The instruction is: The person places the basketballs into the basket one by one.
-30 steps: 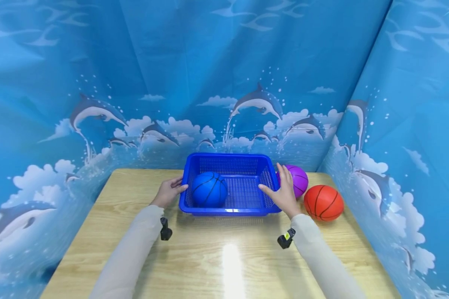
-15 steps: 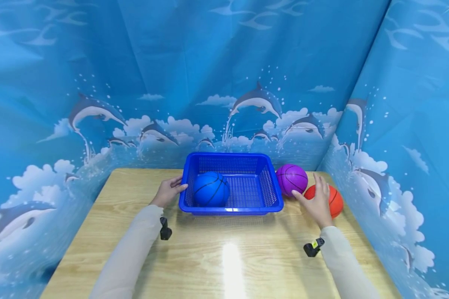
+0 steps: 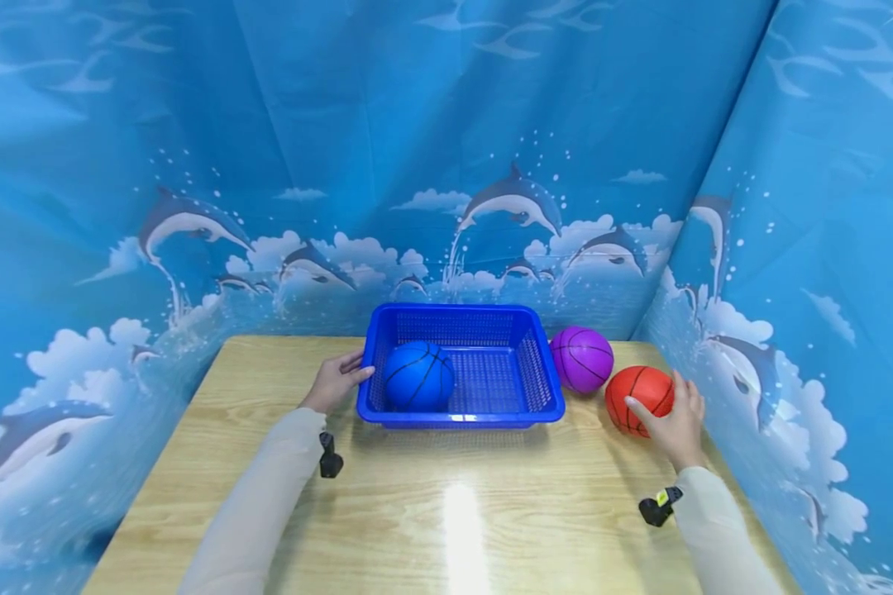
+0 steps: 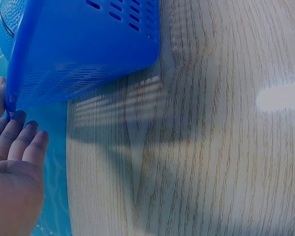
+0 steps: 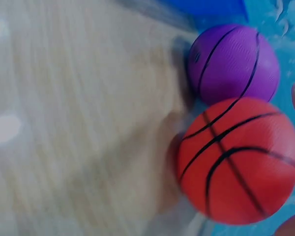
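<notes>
Presently, the blue plastic basket stands upright near the far edge of the wood-grain table, its perforated walls and floor visible. One blue basketball lies inside, in the left half.

Left hand: at the basket's left end. The grip is narrow, with the thumb over the rim and the fingers against the outer side, holding that edge.

Right hand: at the red basketball, on its right-hand side. The grip is wide, thumb and fingers spread about the ball; firm contact cannot be confirmed from either view.

The red basketball rests on the table near its right edge. The purple basketball sits just beside the basket's right wall, between basket and red ball; whether the two balls touch cannot be determined.

Both forearms wear pale sleeves, and a small black camera is fitted at each wrist. Behind the table hangs a blue backdrop printed with dolphins, clouds and spray.
</notes>
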Motion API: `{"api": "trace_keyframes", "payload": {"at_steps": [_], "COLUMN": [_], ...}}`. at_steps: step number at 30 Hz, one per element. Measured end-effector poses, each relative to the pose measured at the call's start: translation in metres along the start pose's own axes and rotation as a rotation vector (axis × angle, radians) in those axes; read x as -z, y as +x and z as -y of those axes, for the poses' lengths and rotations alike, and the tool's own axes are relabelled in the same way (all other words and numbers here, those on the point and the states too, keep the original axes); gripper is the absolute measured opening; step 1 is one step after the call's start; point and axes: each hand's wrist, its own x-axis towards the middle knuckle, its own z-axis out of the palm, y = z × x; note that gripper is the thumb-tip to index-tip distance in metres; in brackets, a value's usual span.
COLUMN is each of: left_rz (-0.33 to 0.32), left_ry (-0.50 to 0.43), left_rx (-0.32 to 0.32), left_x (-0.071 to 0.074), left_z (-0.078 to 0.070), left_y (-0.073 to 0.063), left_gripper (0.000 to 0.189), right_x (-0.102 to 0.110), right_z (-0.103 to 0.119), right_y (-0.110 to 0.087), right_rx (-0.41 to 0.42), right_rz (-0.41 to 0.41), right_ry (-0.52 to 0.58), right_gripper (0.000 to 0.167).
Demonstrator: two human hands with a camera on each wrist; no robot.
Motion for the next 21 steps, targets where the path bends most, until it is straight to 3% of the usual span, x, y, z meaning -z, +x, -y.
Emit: {"api": "trace_keyframes", "payload": {"at_steps": [12, 21], "left_rz": [-0.003, -0.006], "left_ry": [0.007, -0.002], "left_rx": [0.031, 0.033], "left_x": [-0.002, -0.002], "left_z": [-0.001, 0.000], "left_y": [0.000, 0.002], "left_gripper": [0.056, 0.056], "right_x": [-0.010, -0.019], "right_z": [-0.030, -0.039], "right_y": [0.004, 0.006], "right_rx": [-0.090, -0.111], "right_rz": [0.032, -0.038], "right_ry": [0.016, 0.092], "right_gripper": [0.101, 0.107]}}
